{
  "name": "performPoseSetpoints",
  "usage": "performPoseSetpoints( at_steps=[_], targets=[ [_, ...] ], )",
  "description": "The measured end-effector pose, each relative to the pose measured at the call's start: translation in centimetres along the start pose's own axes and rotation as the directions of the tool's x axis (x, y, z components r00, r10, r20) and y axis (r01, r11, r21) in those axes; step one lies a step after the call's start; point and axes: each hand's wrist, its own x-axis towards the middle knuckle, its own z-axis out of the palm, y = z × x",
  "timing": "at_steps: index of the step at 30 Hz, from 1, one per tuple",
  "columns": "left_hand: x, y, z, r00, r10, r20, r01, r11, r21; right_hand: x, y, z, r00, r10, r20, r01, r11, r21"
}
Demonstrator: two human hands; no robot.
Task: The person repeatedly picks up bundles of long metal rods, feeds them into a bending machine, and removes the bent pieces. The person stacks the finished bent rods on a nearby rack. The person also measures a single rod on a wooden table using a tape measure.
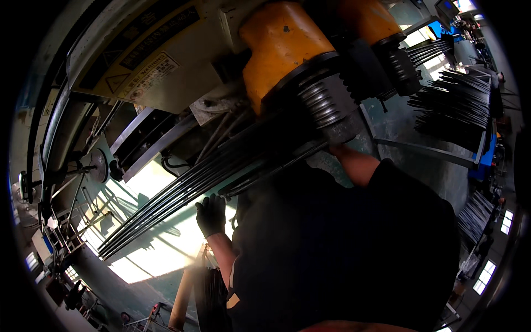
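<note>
My left hand, in a dark glove, is raised beside a bundle of long dark metal rods. Its fingers are stretched upward and look apart, with nothing visible in them. Just past the fingertips is the end of a dark ribbed bar, apart from the hand as far as I can tell. My right forearm reaches up to the machine's ribbed metal cylinder. The fingers of my right hand are hidden in shadow behind that machine part. The rods run from under the machine head toward the lower left.
Above stands a large machine with orange housings and a pale panel bearing warning labels. A rack of dark rods stands at the right, on a metal frame. A brown cardboard tube leans at the lower left.
</note>
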Motion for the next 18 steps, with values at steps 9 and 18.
performPoseSetpoints(
  at_steps=[9, 18],
  targets=[
    [-2.1, -5.0, -3.3, 0.995, -0.057, -0.088, 0.079, 0.959, 0.272, -6.0, -2.7, -2.4, 0.999, 0.019, 0.047, -0.002, 0.943, -0.334],
    [0.4, -0.7, -4.5, 0.958, -0.005, -0.287, 0.091, 0.954, 0.286, -18.8, -8.6, -15.0, 0.888, 0.455, -0.06, -0.308, 0.688, 0.657]
  ],
)
